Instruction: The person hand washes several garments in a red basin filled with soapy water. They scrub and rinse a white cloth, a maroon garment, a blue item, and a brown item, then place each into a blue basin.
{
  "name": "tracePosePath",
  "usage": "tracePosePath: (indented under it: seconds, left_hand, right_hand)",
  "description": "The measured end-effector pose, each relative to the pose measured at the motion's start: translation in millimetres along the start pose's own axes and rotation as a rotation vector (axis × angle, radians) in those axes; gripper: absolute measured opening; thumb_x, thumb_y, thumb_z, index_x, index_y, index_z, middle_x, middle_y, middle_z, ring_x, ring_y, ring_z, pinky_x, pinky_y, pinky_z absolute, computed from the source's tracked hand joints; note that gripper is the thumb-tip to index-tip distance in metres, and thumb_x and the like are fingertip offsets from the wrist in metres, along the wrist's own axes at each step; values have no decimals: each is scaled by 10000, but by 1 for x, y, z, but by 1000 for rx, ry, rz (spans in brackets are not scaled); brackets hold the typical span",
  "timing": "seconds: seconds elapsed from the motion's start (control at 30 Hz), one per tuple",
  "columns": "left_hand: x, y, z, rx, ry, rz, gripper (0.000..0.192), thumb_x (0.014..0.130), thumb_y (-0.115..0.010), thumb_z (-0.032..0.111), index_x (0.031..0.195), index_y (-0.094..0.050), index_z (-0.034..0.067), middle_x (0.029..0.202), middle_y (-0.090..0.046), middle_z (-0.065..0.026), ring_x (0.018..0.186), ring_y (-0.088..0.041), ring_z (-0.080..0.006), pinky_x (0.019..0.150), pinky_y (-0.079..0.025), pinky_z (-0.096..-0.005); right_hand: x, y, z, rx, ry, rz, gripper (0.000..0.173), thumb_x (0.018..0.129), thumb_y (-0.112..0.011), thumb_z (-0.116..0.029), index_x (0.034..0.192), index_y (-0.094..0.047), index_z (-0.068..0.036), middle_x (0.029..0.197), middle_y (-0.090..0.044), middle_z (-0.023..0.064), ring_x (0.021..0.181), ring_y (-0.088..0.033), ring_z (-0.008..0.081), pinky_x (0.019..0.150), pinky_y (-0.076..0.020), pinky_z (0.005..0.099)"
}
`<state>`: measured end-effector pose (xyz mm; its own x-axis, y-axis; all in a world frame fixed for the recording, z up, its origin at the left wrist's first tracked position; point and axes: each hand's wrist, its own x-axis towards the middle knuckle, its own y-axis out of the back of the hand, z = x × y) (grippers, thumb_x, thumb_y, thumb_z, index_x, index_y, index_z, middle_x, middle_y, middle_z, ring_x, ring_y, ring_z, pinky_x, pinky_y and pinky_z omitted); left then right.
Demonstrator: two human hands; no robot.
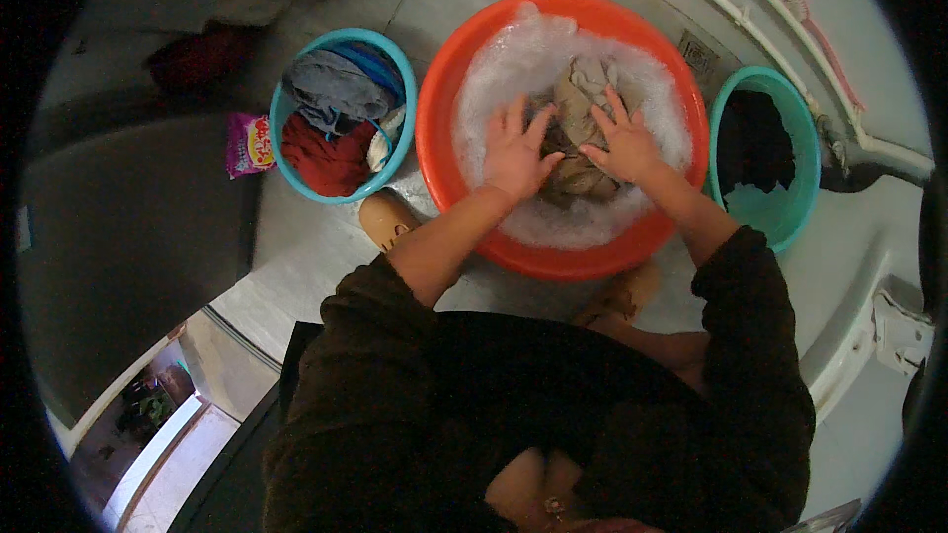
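Observation:
An orange plastic basin [437, 155] filled with white suds [496, 66] stands on the floor before me. A wet khaki-brown garment [581, 100] lies in the suds, partly hidden by foam. My left hand [515, 152] is over the left side of the garment, fingers spread, back of the hand up. My right hand [626, 144] is at the garment's right part, its fingers also apart. The two thumbs point towards each other with brown cloth between them. Whether either palm presses on the cloth cannot be told. Neither hand is closed on anything.
Left of the basin is a light-blue tub [278, 163] with grey, blue, red and white clothes, beside a purple packet [241, 144]. A turquoise tub [811, 163] at the right holds black cloth [755, 141]. White pipes [785, 22] run along the wall, near a floor drain [698, 52].

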<state>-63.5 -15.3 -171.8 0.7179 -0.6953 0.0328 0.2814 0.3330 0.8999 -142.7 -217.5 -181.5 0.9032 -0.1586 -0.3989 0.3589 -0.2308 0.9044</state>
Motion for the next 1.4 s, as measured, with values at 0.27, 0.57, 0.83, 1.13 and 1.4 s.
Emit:
tracePosePath:
  seconds: [0.27,0.57,0.83,1.13,1.4]
  left_hand:
    - [-11,-69,-30,48,222,-605,711,759,-718,405,1270,-511,-44,1426,-385,-261,1292,-378,-471,940,-457,-538]
    - [27,-115,-90,-89,577,-494,596,772,-675,352,1230,-561,-12,1284,-514,-241,1156,-509,-417,939,-466,-472]
    - [66,-18,-71,-507,347,31,403,723,-682,254,1056,-632,33,1036,-634,-190,990,-601,-349,883,-481,-406]
    - [19,32,-72,-330,-105,-406,362,762,-733,329,996,-616,79,1011,-561,-156,1050,-518,-354,912,-426,-443]
    - [35,-24,-92,-142,435,-157,710,822,-689,367,1380,-367,69,1453,-303,-243,1291,-391,-418,1062,-371,-441]
  right_hand:
    - [54,-70,19,-55,127,-317,537,825,-618,-480,1249,-589,-151,1352,-507,133,1033,-614,286,861,-501,448]
    - [112,-83,25,-22,9,-170,457,877,-571,-450,1170,-640,-106,1194,-631,131,1028,-617,305,887,-482,424]
    - [81,-39,73,871,-135,138,480,876,-588,-461,1110,-655,-46,1078,-657,176,1001,-620,320,872,-474,412]
    - [0,96,85,-54,167,-542,448,841,-664,-361,1143,-604,-35,1042,-639,183,947,-603,360,821,-486,424]
    - [95,-9,-6,-115,63,372,561,879,-593,-417,1332,-497,-100,1292,-527,193,1152,-523,408,1046,-328,508]
